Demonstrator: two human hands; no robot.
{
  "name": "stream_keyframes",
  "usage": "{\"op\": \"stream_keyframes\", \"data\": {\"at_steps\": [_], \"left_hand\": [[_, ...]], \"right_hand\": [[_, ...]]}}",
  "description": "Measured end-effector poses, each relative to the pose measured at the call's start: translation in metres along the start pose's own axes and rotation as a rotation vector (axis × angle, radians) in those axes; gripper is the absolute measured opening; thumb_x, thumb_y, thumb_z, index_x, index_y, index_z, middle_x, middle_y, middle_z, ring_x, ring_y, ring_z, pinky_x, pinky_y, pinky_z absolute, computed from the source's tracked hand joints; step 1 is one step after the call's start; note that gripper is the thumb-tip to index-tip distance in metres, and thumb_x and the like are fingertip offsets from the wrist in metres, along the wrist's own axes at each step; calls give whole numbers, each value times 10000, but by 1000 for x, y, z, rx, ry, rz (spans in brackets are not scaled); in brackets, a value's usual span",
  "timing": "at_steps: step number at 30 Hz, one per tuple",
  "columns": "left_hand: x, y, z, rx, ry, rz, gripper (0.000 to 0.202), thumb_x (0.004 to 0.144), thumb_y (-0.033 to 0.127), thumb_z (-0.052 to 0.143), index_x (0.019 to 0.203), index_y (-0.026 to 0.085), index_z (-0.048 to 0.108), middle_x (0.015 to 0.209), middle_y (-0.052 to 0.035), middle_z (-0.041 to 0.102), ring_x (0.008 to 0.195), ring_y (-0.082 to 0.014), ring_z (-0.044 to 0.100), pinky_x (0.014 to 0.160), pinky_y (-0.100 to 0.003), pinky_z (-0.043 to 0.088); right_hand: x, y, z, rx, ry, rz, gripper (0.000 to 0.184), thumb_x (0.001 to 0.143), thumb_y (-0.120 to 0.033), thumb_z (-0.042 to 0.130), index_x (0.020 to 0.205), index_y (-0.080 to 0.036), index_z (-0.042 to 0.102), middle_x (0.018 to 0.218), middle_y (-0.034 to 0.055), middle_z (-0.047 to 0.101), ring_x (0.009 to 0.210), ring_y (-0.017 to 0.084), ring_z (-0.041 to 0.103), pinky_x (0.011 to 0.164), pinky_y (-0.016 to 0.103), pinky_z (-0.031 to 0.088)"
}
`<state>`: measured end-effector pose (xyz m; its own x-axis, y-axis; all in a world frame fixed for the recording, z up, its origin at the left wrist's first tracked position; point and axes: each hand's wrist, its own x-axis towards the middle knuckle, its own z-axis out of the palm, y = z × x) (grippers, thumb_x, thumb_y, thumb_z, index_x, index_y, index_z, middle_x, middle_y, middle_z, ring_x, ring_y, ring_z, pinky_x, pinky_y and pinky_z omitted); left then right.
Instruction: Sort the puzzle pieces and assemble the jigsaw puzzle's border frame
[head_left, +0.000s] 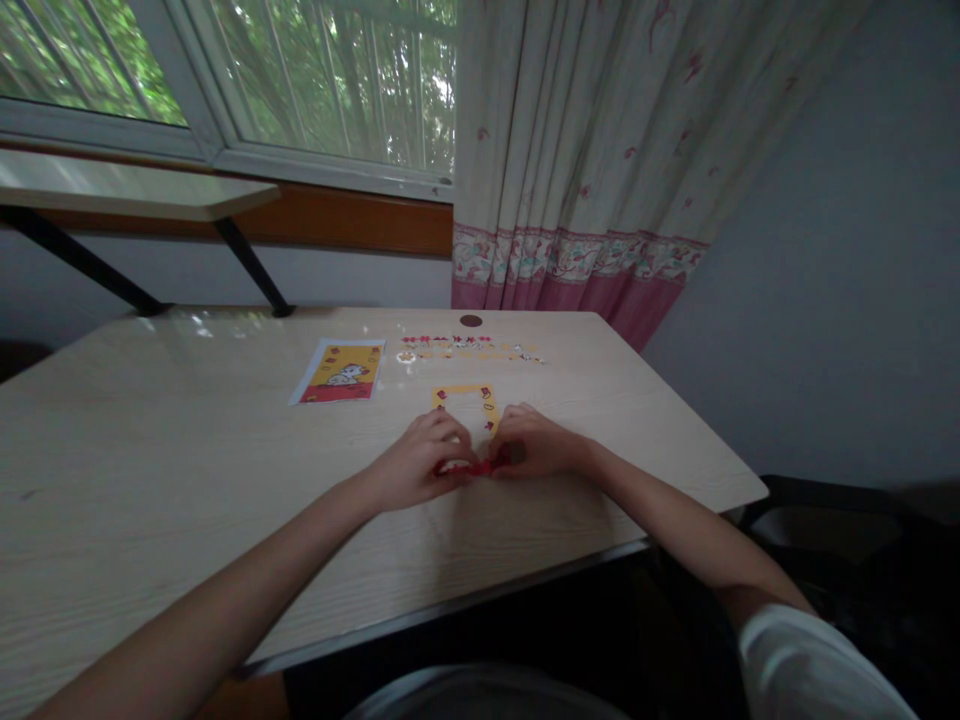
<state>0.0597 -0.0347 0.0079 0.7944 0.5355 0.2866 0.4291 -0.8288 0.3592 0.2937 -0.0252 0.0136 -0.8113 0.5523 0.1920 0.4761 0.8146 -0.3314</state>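
Note:
A partly joined jigsaw puzzle lies on the table in front of me, its yellow border [466, 388] forming a top and right edge around bare tabletop. Small red marks dot this border. At its lower edge runs a strip of red puzzle pieces [480, 468]. My left hand [427, 455] has its fingers curled and closed on the left part of the red strip. From the other side, my right hand [538, 442] pinches the strip's right end. My fingers hide much of the red pieces and the lower corners of the border.
Loose puzzle pieces [448, 340] lie in rows beyond the border. A printed picture of a white animal on yellow and red [346, 370] lies to the left. Farther back are a round table grommet [471, 321], a raised shelf [135, 190] and a curtain [570, 180].

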Motion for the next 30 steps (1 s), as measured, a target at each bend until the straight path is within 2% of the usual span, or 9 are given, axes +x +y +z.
{"op": "stream_keyframes", "data": {"at_steps": [4, 11, 20, 25, 30], "left_hand": [[0, 3, 1, 19, -29, 81, 203, 835, 321, 534, 988, 289, 664, 991, -38, 608, 989, -221, 475, 899, -382, 332], [0, 3, 4, 47, -65, 116, 222, 865, 321, 494, 1011, 295, 660, 983, -41, 621, 983, -230, 472, 873, -385, 338], [1, 5, 4, 9, -30, 157, 218, 859, 257, 504, 1036, 254, 630, 1035, -30, 642, 1004, -212, 482, 876, -371, 356], [0, 11, 3, 34, -38, 153, 250, 862, 211, 478, 1077, 236, 605, 1056, -28, 648, 1002, -212, 476, 871, -372, 353], [0, 15, 3, 131, -68, 160, 239, 862, 181, 451, 1041, 216, 606, 1047, -40, 647, 1005, -224, 462, 850, -364, 351]], "right_hand": [[-1, 5, -5, 11, -28, -21, 192, 713, -385, 654, 830, -232, 653, 754, -19, 645, 813, 142, 538, 779, 282, 348], [-4, 20, -7, 152, -73, -17, 218, 721, -353, 660, 856, -183, 640, 801, 4, 642, 748, 108, 561, 740, 247, 403], [-2, 15, -7, 232, -104, 22, 219, 714, -320, 673, 868, -167, 645, 831, 23, 630, 754, 111, 560, 705, 230, 432], [-3, 16, -7, 224, -86, -41, 245, 742, -347, 648, 908, -165, 640, 832, 27, 637, 777, 116, 566, 745, 245, 433], [-1, 14, -8, 186, -128, -147, 160, 807, -310, 583, 871, -188, 664, 883, 34, 648, 830, 122, 570, 783, 258, 418]]}}
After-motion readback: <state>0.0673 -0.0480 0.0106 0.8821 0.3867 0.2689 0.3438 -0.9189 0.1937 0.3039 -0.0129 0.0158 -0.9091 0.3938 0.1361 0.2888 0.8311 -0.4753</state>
